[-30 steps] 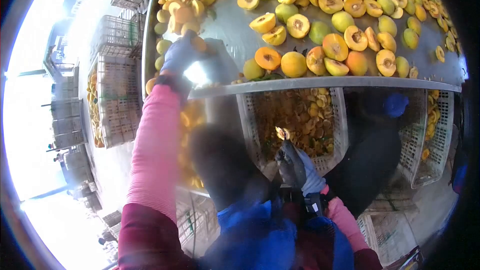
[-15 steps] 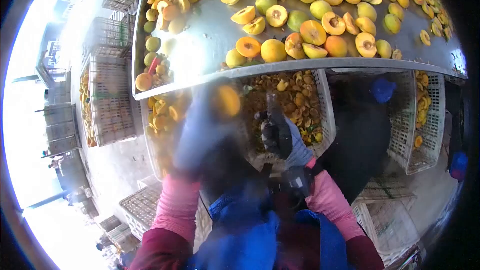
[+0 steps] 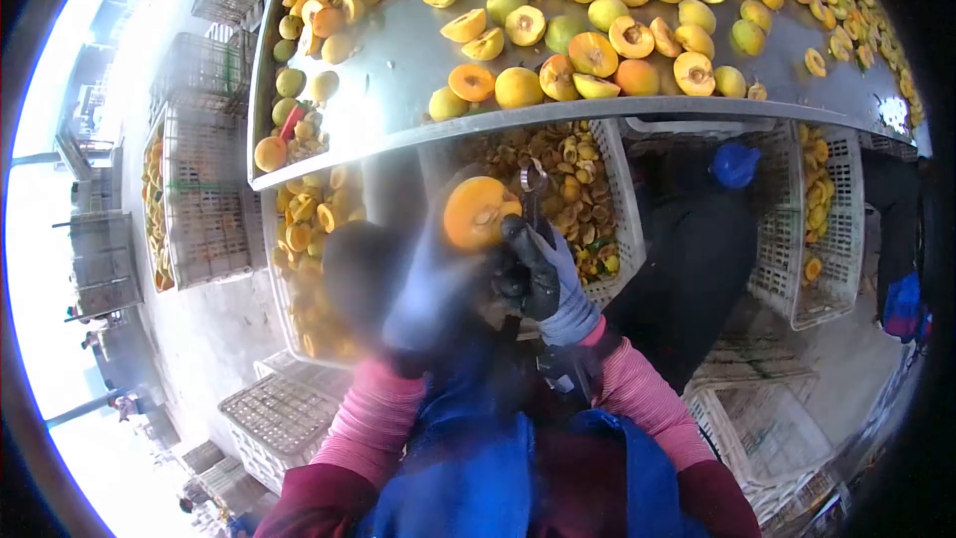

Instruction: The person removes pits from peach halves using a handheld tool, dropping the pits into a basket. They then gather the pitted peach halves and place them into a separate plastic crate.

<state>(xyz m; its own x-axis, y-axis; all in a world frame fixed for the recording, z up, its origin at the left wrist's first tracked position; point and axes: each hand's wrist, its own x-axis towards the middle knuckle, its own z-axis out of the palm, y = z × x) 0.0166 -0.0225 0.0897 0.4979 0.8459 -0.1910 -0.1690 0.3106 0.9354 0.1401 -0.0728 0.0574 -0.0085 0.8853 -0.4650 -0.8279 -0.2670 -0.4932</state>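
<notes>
My left hand (image 3: 428,274), blurred in its glove, grasps a peach half (image 3: 474,211) with the cut face turned up toward me, while my right hand (image 3: 550,277) is clenched round a tool (image 3: 533,201), its metal ring pointing away from me just beside the fruit. I can't tell whether my right thumb touches the peach half, which I hold on the near side of the table (image 3: 398,85), nearer me than its rim, with the scrap crate (image 3: 623,201) below and beyond.
</notes>
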